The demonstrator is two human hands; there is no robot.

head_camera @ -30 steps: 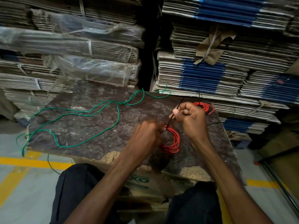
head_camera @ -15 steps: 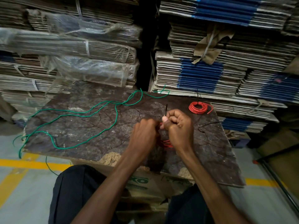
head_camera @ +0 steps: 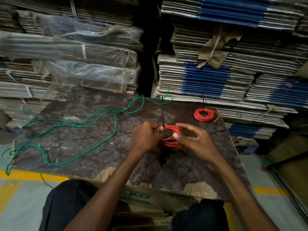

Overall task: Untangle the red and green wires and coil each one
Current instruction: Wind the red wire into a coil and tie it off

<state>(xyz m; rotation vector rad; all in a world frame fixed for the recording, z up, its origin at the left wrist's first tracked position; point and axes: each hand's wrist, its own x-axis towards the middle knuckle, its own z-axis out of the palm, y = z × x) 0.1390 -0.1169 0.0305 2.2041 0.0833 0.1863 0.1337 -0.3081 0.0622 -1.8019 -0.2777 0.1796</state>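
My left hand [head_camera: 146,137] pinches the red coil [head_camera: 171,136] at its black tie [head_camera: 162,114], strap standing up; right hand [head_camera: 191,139] beside it, fingers loosely curved, thumb on the loops, gripping nothing. Step: binding this coil. Next, by my read: cinch the tie, set it down. Farther out a tied red coil [head_camera: 204,115], right; green wire [head_camera: 93,129] sprawls loose over the slab [head_camera: 80,147], not yet coiled

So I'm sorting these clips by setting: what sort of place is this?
Probably a warehouse or packing store: bundled flattened cardboard boxes stacked high, yellow floor line, and a rough board as a makeshift bench.
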